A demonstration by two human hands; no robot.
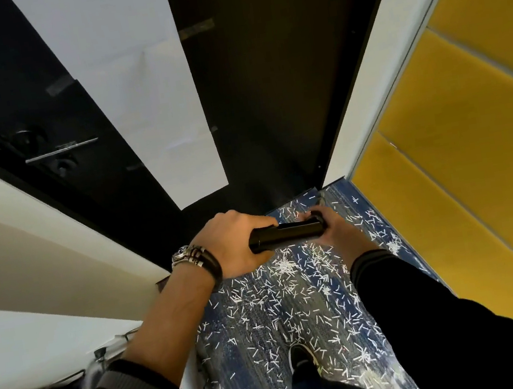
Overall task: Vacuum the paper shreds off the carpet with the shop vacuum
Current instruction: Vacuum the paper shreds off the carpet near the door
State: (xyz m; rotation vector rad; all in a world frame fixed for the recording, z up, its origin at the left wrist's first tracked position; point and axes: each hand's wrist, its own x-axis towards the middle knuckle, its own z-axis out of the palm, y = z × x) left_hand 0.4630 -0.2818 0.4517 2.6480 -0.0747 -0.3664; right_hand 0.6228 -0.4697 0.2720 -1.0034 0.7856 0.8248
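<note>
A short black vacuum tube is held level above the carpet, in front of a black door. My left hand grips its left end. My right hand grips its right end, where a ribbed collar shows. White paper shreds lie thick over the blue patterned carpet below both hands, from the door's foot back to my shoe. The rest of the vacuum is out of sight.
A black door with a white paper sheet taped on it and a lever handle stands ahead. White walls close in on the left, yellow padded panels on the right. My shoe stands on the carpet.
</note>
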